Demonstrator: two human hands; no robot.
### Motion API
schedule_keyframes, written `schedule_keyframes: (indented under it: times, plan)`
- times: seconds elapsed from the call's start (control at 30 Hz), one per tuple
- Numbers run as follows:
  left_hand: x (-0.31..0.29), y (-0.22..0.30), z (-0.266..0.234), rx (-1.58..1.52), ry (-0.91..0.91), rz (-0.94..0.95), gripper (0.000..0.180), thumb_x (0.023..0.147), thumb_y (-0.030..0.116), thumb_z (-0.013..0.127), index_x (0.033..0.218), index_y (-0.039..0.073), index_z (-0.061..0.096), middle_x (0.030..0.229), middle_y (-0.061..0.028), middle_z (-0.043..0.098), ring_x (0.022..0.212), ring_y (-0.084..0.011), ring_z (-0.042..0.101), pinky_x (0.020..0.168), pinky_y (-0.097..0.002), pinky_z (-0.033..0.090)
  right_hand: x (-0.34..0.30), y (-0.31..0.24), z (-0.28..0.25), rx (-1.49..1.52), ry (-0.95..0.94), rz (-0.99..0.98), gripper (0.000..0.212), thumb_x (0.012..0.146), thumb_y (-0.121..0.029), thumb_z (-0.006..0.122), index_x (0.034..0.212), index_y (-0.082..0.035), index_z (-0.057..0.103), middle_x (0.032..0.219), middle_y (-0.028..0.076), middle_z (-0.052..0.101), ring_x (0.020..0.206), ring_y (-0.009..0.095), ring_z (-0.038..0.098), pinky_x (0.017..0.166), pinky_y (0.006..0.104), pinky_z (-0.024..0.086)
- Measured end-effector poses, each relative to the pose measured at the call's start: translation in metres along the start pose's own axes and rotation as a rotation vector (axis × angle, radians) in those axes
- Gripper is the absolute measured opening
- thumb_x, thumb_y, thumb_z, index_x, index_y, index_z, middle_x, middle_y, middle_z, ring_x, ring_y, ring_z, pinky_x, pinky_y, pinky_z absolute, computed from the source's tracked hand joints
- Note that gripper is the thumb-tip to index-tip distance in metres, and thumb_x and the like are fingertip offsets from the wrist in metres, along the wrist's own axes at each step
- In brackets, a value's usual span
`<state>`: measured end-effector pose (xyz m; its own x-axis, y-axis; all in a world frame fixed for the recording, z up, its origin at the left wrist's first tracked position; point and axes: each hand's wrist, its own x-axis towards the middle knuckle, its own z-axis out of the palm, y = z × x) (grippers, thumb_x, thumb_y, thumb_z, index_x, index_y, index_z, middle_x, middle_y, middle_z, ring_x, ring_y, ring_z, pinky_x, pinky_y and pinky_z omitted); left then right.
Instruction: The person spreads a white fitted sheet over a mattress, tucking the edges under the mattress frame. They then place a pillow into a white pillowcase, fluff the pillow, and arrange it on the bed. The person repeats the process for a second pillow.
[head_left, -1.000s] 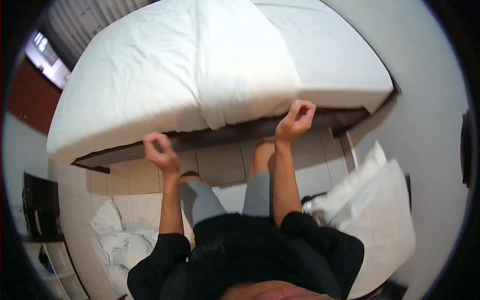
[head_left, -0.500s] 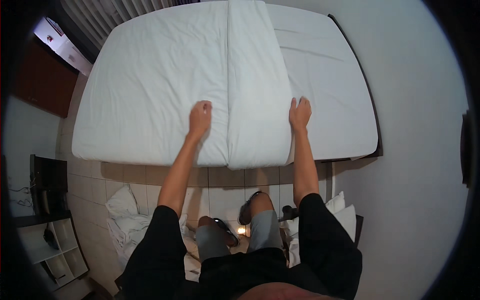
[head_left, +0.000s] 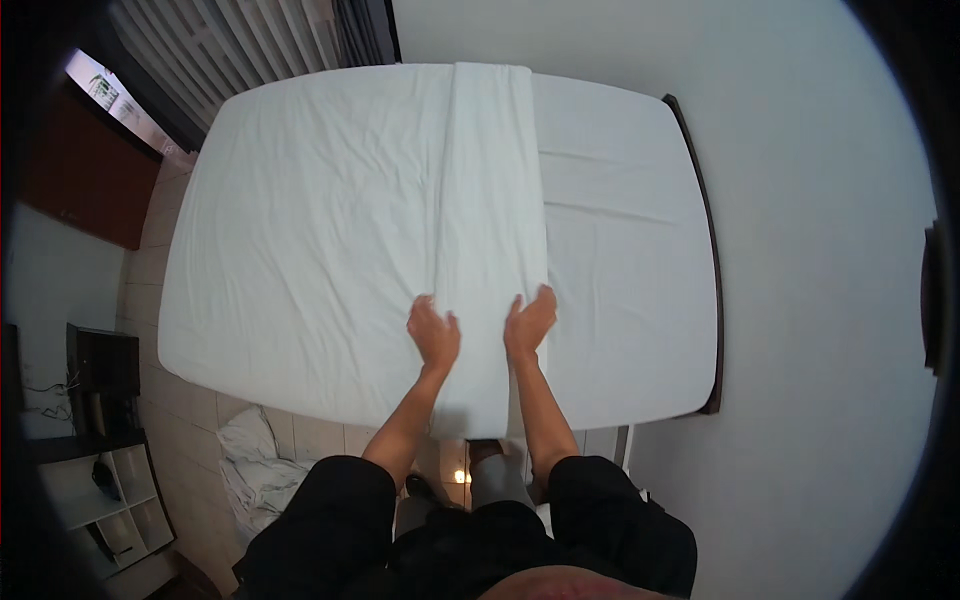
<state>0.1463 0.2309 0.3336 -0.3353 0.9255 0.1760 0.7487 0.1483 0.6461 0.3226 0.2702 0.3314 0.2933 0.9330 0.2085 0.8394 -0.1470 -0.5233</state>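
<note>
A white bed cover (head_left: 300, 230) spreads over the left and middle of the bed, with a folded-back band (head_left: 490, 180) running from its far side to its near side. My left hand (head_left: 434, 332) lies at the band's left edge, thumb and fingers apart. At the band's right edge is my right hand (head_left: 530, 322), its thumb apart from its fingers, which lie by the border with the bare sheet. Both look open; whether the right fingertips touch the cloth's edge is hard to tell. To the right, the mattress under a white fitted sheet (head_left: 630, 290) shows with light creases.
A dark headboard (head_left: 712, 290) edges the bed against the right wall (head_left: 810, 300). Crumpled white bedding (head_left: 258, 470) lies on the tiled floor at the lower left. Beyond it stand a shelf unit (head_left: 125, 500) and a dark screen (head_left: 105, 360). Curtains (head_left: 250, 45) hang behind the bed.
My view has shifted forward over the bed. Both hands have moved closer together, the right one leftward, onto the folded band's two edges. The band looks narrower, its right edge farther left.
</note>
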Motion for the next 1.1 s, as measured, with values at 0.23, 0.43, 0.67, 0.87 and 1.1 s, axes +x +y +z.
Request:
schedule_keyframes:
  times: [0.23, 0.43, 0.67, 0.87, 1.1]
  plan:
    - [0.121, -0.107, 0.016, 0.452, -0.281, 0.286, 0.062, 0.104, 0.021, 0.049, 0.162, 0.005, 0.032, 0.171, -0.0109, 0.025, 0.159, -0.0294, 0.021, 0.126, -0.0560, 0.019, 0.109, -0.011, 0.077, -0.176, -0.313, -0.480, 0.062, 0.105, -0.022, 0.042, 0.159, 0.005, 0.029, 0.169, 0.021, 0.026, 0.159, 0.033, 0.019, 0.128, 0.0571, 0.014]
    - [0.077, -0.294, -0.241, 0.440, -0.182, -0.118, 0.064, 0.104, 0.024, 0.054, 0.160, 0.002, 0.032, 0.166, -0.0223, 0.031, 0.156, -0.0373, 0.024, 0.123, -0.0590, 0.023, 0.055, -0.063, 0.040, -0.301, -0.179, -0.185, 0.067, 0.106, -0.029, 0.042, 0.161, 0.005, 0.024, 0.171, 0.021, 0.019, 0.160, 0.035, 0.011, 0.127, 0.0604, 0.011]
    - [-0.045, -0.433, -0.395, 0.632, -0.399, -0.178, 0.072, 0.103, 0.037, 0.055, 0.165, 0.016, 0.027, 0.172, -0.0111, 0.024, 0.158, -0.0356, 0.021, 0.121, -0.0600, 0.030, -0.171, -0.298, 0.156, -0.186, -0.627, -0.325, 0.074, 0.107, -0.035, 0.042, 0.162, 0.007, 0.016, 0.173, 0.022, 0.010, 0.161, 0.036, 0.004, 0.127, 0.0620, 0.006]
    - [-0.060, -0.522, -0.487, 0.471, -0.373, -0.025, 0.066, 0.099, 0.032, 0.063, 0.156, 0.009, 0.041, 0.163, -0.0152, 0.038, 0.151, -0.0374, 0.033, 0.116, -0.0522, 0.038, -0.304, -0.512, 0.286, -0.084, -0.563, -0.525, 0.077, 0.102, -0.029, 0.050, 0.160, 0.011, 0.018, 0.170, 0.027, 0.017, 0.160, 0.037, 0.012, 0.126, 0.0628, 0.009]
    - [0.009, -0.699, -0.586, 0.122, 0.180, -0.493, 0.055, 0.089, 0.023, 0.078, 0.132, -0.002, 0.054, 0.130, -0.0238, 0.055, 0.124, -0.0419, 0.053, 0.105, -0.0505, 0.046, -0.388, -0.676, 0.318, 0.262, -0.930, -1.120, 0.069, 0.101, -0.030, 0.056, 0.156, 0.004, 0.033, 0.167, 0.022, 0.027, 0.156, 0.037, 0.025, 0.124, 0.0639, 0.022]
